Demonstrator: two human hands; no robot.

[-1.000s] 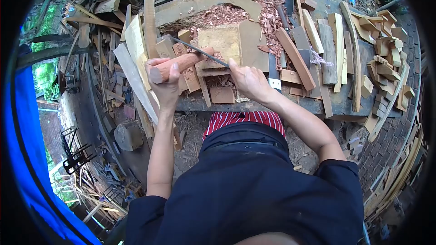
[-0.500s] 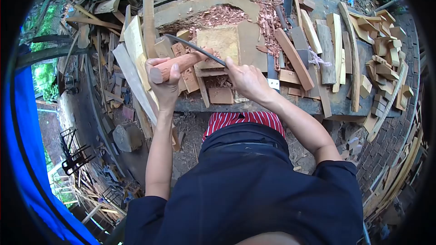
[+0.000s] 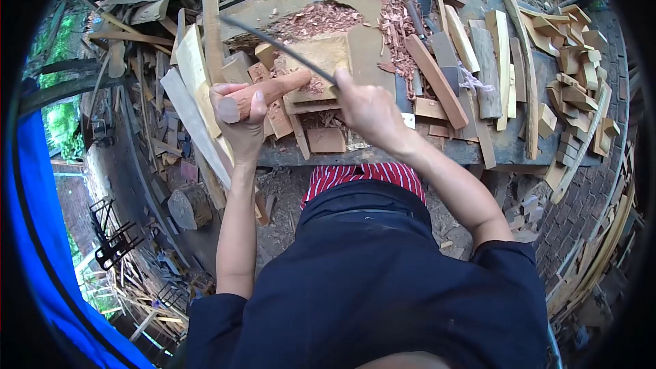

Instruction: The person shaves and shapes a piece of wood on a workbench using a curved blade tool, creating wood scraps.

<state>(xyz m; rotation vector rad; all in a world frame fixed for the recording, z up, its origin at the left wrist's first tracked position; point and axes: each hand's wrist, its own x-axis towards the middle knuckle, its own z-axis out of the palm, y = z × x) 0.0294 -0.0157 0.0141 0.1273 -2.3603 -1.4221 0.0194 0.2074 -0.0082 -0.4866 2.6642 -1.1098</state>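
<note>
My left hand (image 3: 239, 119) is wrapped round the thick end of a reddish wooden handle blank (image 3: 277, 89), its cut end facing me. The narrower end points away to the right, toward a pale wooden block (image 3: 321, 55) on the bench. In my right hand (image 3: 372, 111) is a long dark-bladed knife (image 3: 280, 46), its blade slanting up and left beyond the blank's narrow end. My fingers cover the knife's grip. Reddish shavings (image 3: 316, 85) lie beside the pale block.
A long reddish wood bar (image 3: 437, 82) and several planks lie to the right on the bench (image 3: 410, 156). Cut wood offcuts (image 3: 577, 89) are heaped at its right end. Long boards (image 3: 198, 82) lean at the left. A log stump (image 3: 190, 208) stands below.
The knife has swung up and away from the blank, with more of its blade now beyond it. My left hand still grips the blank in nearly the same place.
</note>
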